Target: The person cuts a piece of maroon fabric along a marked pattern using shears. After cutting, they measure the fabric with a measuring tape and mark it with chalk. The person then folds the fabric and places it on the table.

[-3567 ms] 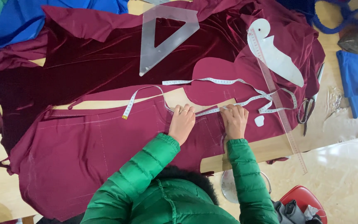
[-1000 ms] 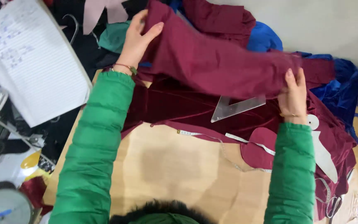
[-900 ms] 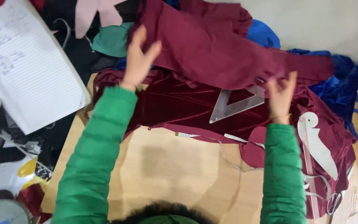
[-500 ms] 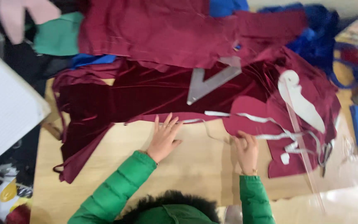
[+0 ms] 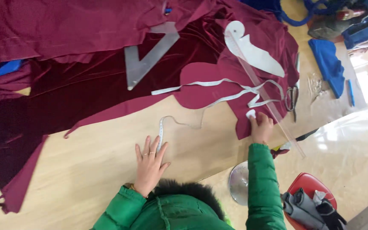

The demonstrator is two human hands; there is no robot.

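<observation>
My left hand lies flat on the bare wooden table, fingers spread, its fingertips touching the loose end of a white measuring tape. The tape winds up across burgundy velvet fabric. My right hand rests on the near edge of that fabric, fingers curled around a small white piece, like chalk. A long clear ruler runs just right of this hand. Both sleeves are green.
A clear triangle ruler and a white curved paper pattern lie on the velvet. Scissors and blue cloth sit at the right table edge. A red stool with grey cloth stands below on the floor.
Earlier both hands held up a folded burgundy piece and dropped it on the far side. Now the left hand is flat on the table and the right has gone to the small white piece.
</observation>
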